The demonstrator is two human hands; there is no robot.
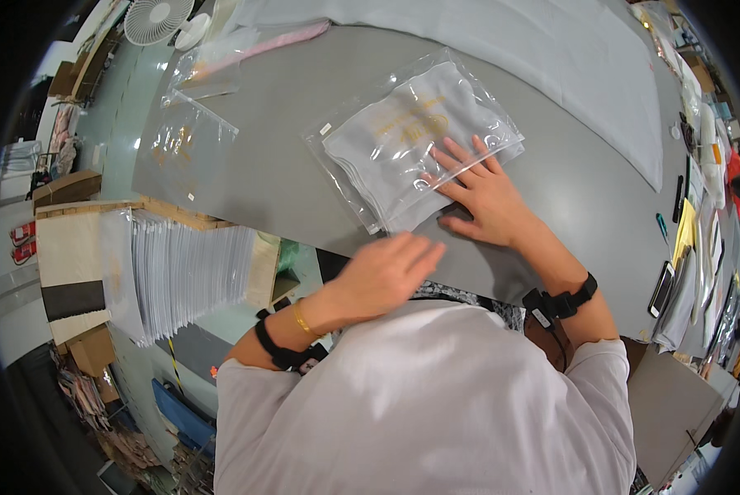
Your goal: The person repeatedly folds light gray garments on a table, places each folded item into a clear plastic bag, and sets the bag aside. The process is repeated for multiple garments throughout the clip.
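A clear plastic zip bag (325,165) with gold lettering lies at a slant on the grey table, and folded pale grey fabric (403,169) fills most of it. My right hand (487,202) rests on the bag's near right side with its fingers spread; whether the fingertips are over or under the plastic I cannot tell. Nearer to me, my left hand (386,271) hovers by the table edge, just below the bag's near corner. It is somewhat blurred, its fingers are stretched out, and nothing shows in it.
Flat empty bags (190,144) lie on the table's left. A large pale grey cloth (535,49) spreads across the far side. Below left, a box holds a row of filled bags (193,268). A phone (660,289) and a cutter (662,227) lie at the right edge.
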